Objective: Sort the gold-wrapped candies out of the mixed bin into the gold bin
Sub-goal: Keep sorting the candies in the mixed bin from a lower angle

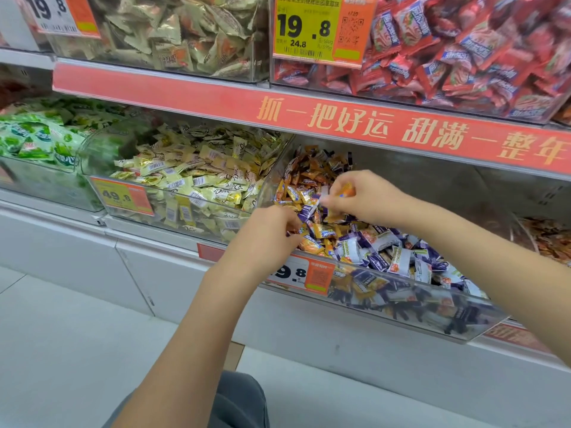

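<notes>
Reaching into the mixed bin [463, 316] at the centre right of the frame, both hands work among orange, purple and white wrapped candies. The right hand [361, 196] hovers over the back of the pile with its fingers curled, pinching an orange-gold candy [345, 190] between thumb and fingertips, lifted just above the heap. The left hand [272, 233] sits at the front left corner of the same bin, fingers curled down into the candies; whether it grips one cannot be told, since the fingertips are buried in wrappers.

Just left of the mixed bin, touching it wall to wall, stands the gold bin [129, 217], a clear tub heaped with pale gold wrapped candies [200, 168] and carrying an orange price tag [122, 195] reading 49.8. Another tag [304, 274] on the mixed bin's front is partly hidden by the left forearm.

At the far left a bin of green packets [34, 137] shows. On the upper shelf, a bin of beige packets [173, 32] sits at upper left and red packets [463, 50] at upper right, with a yellow 19.8 price card [321, 29] between them. A red banner strip [309, 118] runs across the shelf edge.
</notes>
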`<state>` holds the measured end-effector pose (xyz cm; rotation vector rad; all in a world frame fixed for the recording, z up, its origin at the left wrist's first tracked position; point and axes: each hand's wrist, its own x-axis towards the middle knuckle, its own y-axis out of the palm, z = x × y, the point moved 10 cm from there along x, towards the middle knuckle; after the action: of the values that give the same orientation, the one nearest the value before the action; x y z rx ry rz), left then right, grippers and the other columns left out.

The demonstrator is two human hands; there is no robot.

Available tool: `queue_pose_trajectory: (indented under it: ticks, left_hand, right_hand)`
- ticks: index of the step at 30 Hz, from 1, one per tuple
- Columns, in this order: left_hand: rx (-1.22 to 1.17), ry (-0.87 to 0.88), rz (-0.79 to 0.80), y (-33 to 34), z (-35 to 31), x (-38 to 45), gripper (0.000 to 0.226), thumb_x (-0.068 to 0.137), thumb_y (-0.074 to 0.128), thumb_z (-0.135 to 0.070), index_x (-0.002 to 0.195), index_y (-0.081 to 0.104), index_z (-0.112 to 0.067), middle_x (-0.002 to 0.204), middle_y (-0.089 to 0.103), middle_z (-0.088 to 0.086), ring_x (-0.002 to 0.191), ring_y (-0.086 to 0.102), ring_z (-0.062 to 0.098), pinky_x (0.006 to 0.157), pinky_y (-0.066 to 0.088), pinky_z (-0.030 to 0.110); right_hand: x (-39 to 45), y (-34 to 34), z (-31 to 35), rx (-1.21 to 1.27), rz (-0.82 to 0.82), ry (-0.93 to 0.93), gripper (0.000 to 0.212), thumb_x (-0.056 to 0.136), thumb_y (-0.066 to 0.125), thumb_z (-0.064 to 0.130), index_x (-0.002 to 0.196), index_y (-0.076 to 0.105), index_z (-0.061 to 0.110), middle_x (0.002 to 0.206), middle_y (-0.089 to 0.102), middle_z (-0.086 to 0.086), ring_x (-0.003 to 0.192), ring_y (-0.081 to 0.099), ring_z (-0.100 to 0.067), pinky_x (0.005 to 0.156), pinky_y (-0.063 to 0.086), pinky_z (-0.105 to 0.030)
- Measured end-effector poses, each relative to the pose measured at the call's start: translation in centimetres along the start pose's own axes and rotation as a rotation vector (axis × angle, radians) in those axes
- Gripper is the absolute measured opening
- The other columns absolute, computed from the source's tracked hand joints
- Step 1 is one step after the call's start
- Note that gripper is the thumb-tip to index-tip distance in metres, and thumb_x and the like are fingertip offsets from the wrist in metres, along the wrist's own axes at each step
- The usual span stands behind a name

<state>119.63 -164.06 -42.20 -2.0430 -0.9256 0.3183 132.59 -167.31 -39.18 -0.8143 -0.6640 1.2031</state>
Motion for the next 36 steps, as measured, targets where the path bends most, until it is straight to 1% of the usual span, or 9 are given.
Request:
queue_pose_trajectory:
  ticks: [4,8,12,14,21,27,30,33,36]
  left_hand:
    - [-0.021,-0.054,0.122,0.9,-0.5,0.9,0.044,0.080,0.075,-0.021,0.122,0.063,-0.017,0.112,0.065,0.003,0.096,0.061,0.017,0.078,0.045,0.023]
    - [-0.010,-0.120,0.145,1.3,-0.1,1.7,0.019,0.076,0.078,-0.012,0.093,0.070,-0.015,0.091,0.065,0.003,0.090,0.065,0.019,0.072,0.046,0.022]
    - [0.058,-0.141,0.117,1.4,0.4,1.9,0.011,0.082,0.069,-0.005,0.090,0.069,-0.012,0.091,0.063,0.009,0.082,0.058,0.023,0.069,0.041,0.026]
    - [0.053,-0.116,0.150,1.6,0.2,1.9,0.014,0.083,0.070,-0.007,0.096,0.070,-0.012,0.089,0.060,0.005,0.080,0.056,0.017,0.070,0.040,0.023]
    - [0.030,-0.054,0.220,2.0,-0.2,1.6,0.013,0.082,0.073,-0.016,0.094,0.069,-0.017,0.089,0.061,0.000,0.082,0.060,0.018,0.069,0.043,0.024]
    - [0.030,-0.038,0.235,2.3,-0.4,1.7,0.006,0.084,0.069,-0.014,0.088,0.074,-0.014,0.086,0.068,0.001,0.073,0.056,0.009,0.063,0.041,0.017]
    - [-0.029,-0.067,0.158,1.5,0.1,1.8,0.020,0.078,0.071,-0.004,0.068,0.069,-0.021,0.069,0.065,-0.005,0.063,0.056,0.005,0.053,0.040,0.011]
    - [-0.119,-0.123,0.082,1.0,0.6,1.7,0.024,0.072,0.072,0.003,0.065,0.066,-0.020,0.067,0.065,-0.003,0.070,0.064,0.016,0.062,0.050,0.023]
    - [-0.202,-0.154,0.081,1.0,0.8,1.5,0.024,0.072,0.068,0.006,0.084,0.065,-0.014,0.073,0.071,0.000,0.078,0.068,0.019,0.071,0.057,0.034]
  right_hand:
    - [-0.8,-1.3,0.5,-0.002,-0.034,-0.013,0.028,0.091,0.057,0.043,0.084,0.059,0.016,0.058,0.044,0.006,0.039,0.034,-0.003,0.037,0.028,-0.010]
    - [-2.0,0.9,2.4,-0.104,0.090,-0.113,0.019,0.092,0.056,0.038,0.080,0.047,0.028,0.079,0.062,0.012,0.070,0.059,-0.007,0.067,0.047,-0.025]
    - [-2.6,2.8,1.3,-0.113,0.261,-0.045,0.018,0.096,0.053,0.032,0.084,0.040,0.031,0.075,0.069,0.000,0.070,0.066,-0.020,0.066,0.054,-0.039]
    - [-3.1,3.8,0.4,-0.225,0.384,-0.007,0.009,0.097,0.050,0.032,0.096,0.044,0.026,0.083,0.070,-0.003,0.070,0.064,-0.016,0.070,0.054,-0.037]
    - [-3.4,6.0,0.1,-0.473,0.604,0.055,0.033,0.097,0.042,0.050,0.120,0.049,0.028,0.088,0.056,0.008,0.076,0.054,-0.009,0.069,0.043,-0.026]
    - [-3.5,6.6,-0.5,-0.372,0.681,0.150,0.030,0.093,0.041,0.057,0.112,0.037,0.034,0.082,0.042,0.011,0.067,0.045,-0.008,0.058,0.043,-0.025]
    - [-2.7,7.0,-0.3,-0.416,0.622,0.132,0.045,0.090,0.037,0.065,0.109,0.048,0.026,0.090,0.047,0.008,0.082,0.053,-0.014,0.069,0.050,-0.030]
    - [-2.2,7.2,0.0,-0.412,0.545,0.062,0.037,0.093,0.045,0.055,0.077,0.044,0.022,0.075,0.045,0.004,0.065,0.045,-0.014,0.065,0.043,-0.031]
    - [-2.3,6.8,0.0,-0.256,0.508,0.076,0.033,0.093,0.054,0.041,0.075,0.042,0.015,0.069,0.044,0.001,0.056,0.039,-0.015,0.055,0.036,-0.029]
